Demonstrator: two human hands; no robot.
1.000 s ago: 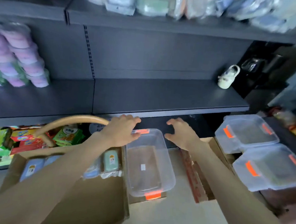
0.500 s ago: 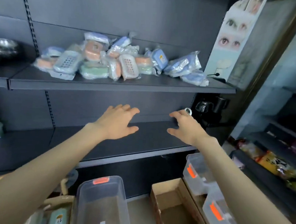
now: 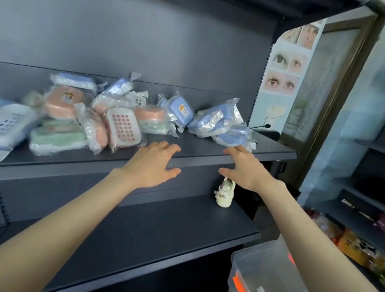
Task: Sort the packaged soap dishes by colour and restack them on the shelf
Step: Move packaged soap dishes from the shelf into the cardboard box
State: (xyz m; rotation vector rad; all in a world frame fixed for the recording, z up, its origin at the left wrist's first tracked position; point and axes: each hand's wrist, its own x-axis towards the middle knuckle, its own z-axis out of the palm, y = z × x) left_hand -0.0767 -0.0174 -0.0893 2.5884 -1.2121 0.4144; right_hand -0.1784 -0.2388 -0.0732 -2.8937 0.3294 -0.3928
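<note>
Dark shelf (image 3: 198,146) holds the soap dishes (image 3: 124,127) in a jumble; my left hand (image 3: 154,163) and right hand (image 3: 244,167) hover spread, empty, with blue packs (image 3: 213,122) just beyond the right's fingertips

on my feed i see the left forearm (image 3: 56,227) from 7 o'clock and the right forearm (image 3: 316,250) from 5 o'clock, both bare to the frame edge; left hand (image 3: 151,165) and right hand (image 3: 248,170) are bare too.
</note>
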